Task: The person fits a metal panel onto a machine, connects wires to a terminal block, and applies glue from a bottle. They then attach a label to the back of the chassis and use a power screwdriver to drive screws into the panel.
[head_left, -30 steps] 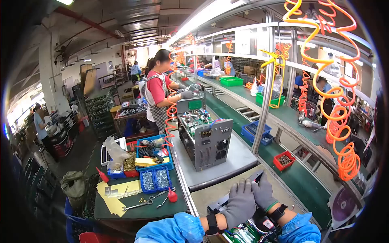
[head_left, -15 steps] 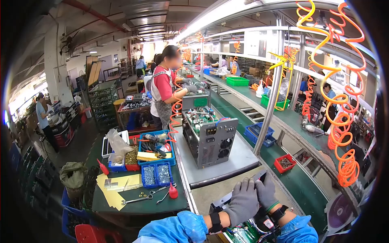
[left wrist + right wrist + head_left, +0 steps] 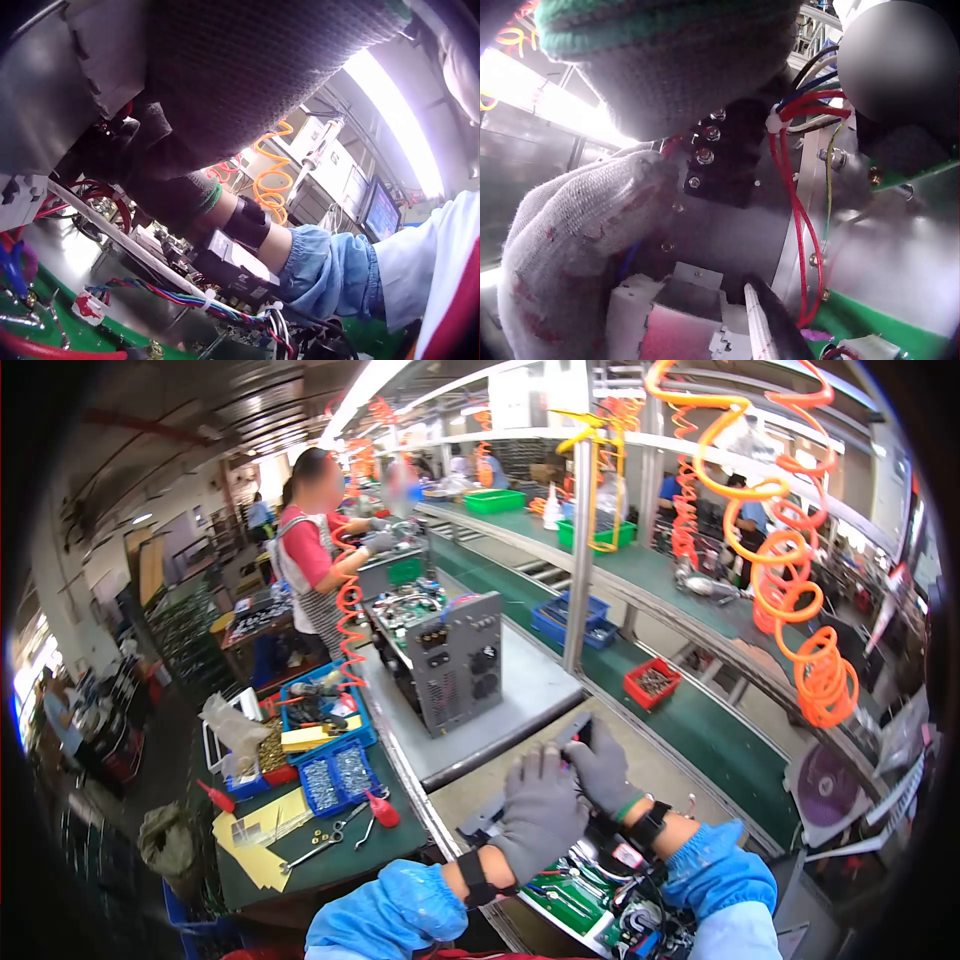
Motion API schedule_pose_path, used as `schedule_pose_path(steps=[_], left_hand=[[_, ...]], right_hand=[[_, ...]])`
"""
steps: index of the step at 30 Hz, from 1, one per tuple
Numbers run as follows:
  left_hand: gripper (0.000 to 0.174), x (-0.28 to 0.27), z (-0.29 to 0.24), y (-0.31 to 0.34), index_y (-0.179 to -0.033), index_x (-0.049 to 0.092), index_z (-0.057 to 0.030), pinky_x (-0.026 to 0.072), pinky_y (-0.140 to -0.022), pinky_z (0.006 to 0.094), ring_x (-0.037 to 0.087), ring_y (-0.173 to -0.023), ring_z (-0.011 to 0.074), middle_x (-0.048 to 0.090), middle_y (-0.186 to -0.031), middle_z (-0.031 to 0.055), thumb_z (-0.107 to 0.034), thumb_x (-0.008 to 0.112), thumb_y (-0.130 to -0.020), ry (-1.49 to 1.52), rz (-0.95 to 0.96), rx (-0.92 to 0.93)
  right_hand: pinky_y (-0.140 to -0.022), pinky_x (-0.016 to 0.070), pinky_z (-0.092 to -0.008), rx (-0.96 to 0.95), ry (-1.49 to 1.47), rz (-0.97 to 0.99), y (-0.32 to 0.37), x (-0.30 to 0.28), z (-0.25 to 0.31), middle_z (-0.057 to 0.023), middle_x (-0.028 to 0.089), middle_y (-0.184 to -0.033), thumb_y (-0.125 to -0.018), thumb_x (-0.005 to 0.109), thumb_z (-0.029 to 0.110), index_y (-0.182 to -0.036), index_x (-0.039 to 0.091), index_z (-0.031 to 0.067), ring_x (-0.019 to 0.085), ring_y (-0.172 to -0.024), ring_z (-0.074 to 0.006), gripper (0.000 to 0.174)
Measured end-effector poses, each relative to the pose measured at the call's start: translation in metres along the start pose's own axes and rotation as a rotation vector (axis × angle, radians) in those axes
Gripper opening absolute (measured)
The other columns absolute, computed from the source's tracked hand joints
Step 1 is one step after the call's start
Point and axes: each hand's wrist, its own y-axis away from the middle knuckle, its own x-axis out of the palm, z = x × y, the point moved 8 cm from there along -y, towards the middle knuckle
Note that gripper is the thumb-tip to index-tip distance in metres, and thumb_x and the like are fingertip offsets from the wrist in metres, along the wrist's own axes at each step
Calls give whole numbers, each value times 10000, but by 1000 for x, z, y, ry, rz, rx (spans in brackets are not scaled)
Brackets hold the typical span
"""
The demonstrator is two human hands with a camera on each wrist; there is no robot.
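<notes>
The left hand [image 3: 543, 810] and right hand [image 3: 603, 765], both in grey gloves, lie close together over an opened unit [image 3: 600, 910], green circuit boards [image 3: 560, 895] showing behind the fingers, toward the body. Well past the fingertips, I see a second grey unit [image 3: 455, 680] upright on a pale tabletop [image 3: 520, 700]. Farther off, left of the fingers, someone [image 3: 305, 550] in red sleeves stands working. Nearer, also leftward, a blue two-part tray [image 3: 330, 810] of small hardware sits near a red bottle [image 3: 384, 812] and a spanner [image 3: 308, 855]. Ahead and right of the fingers is a red bin [image 3: 645, 700]; farther right hangs an orange coiled hose [image 3: 830, 680].
</notes>
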Motion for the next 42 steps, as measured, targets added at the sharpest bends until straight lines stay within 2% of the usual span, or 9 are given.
schedule_pose_path(steps=[21,27,29,32,33,34,35,39,42], left_hand=[[614,2,-7,3,-1138,609,116,333,-1058,545,402,-1327,421,444,-1406,280,-336,733,-740,-93,22,47],[501,-30,30,11,-1117,675,13,437,-1018,453,522,-1260,360,546,-1357,212,-367,729,-796,348,285,179],[368,-41,75,19,-1106,704,14,481,-949,355,624,-1115,269,662,-1167,161,-276,653,-885,694,368,-112],[327,-56,116,17,-1076,700,39,500,-843,305,640,-922,166,694,-932,90,-240,626,-922,839,330,-233],[308,-54,123,13,-1077,699,45,500,-833,300,633,-898,145,697,-892,70,-215,612,-935,868,313,-246],[281,-43,126,8,-1089,699,47,498,-824,286,625,-908,120,708,-948,72,-168,603,-935,914,379,-310],[297,-30,130,3,-1115,689,57,498,-840,282,631,-923,127,711,-976,88,-160,613,-927,947,403,-227],[382,7,123,-16,-1220,627,82,475,-933,292,619,-1032,174,672,-1102,102,-152,606,-918,1099,521,-92],[547,28,113,-44,-1373,488,95,484,-977,324,611,-1144,230,602,-1294,186,-153,644,-912,1169,540,58]], right_hand=[[-755,530,-506,42,-17,21,-6,1,-15,-288,678,-876,-829,630,352,-1274,521,-62,677,-848,-444,618],[-736,545,-439,87,-254,20,-5,2,-25,-241,700,-873,-806,652,323,-1283,538,-66,706,-811,-367,626],[-894,515,-401,120,-233,104,-8,9,-38,-248,676,-1087,-813,671,336,-1354,503,-40,676,-1008,-343,680],[-1066,416,-386,154,-152,304,-12,1,-20,-228,584,-1334,-855,669,404,-1410,469,-7,564,-1247,-332,719],[-1033,417,-358,45,-153,380,-19,3,-24,-161,602,-1255,-943,622,350,-1357,507,-6,548,-1191,-224,558],[-1045,413,-368,120,-12,581,-14,-22,1,-177,598,-1268,-968,586,393,-1373,496,-16,546,-1205,-244,583],[-1013,439,-359,41,25,463,-7,-46,25,-151,605,-1222,-978,570,427,-1373,501,-25,559,-1164,-241,605],[-908,523,-310,337,-52,282,34,-114,90,-112,661,-1152,-990,595,329,-1324,552,-33,638,-1034,-163,495],[-806,526,-302,198,-157,74,94,-145,145,-76,673,-1021,-992,578,286,-1223,626,-6,643,-886,-159,375]])
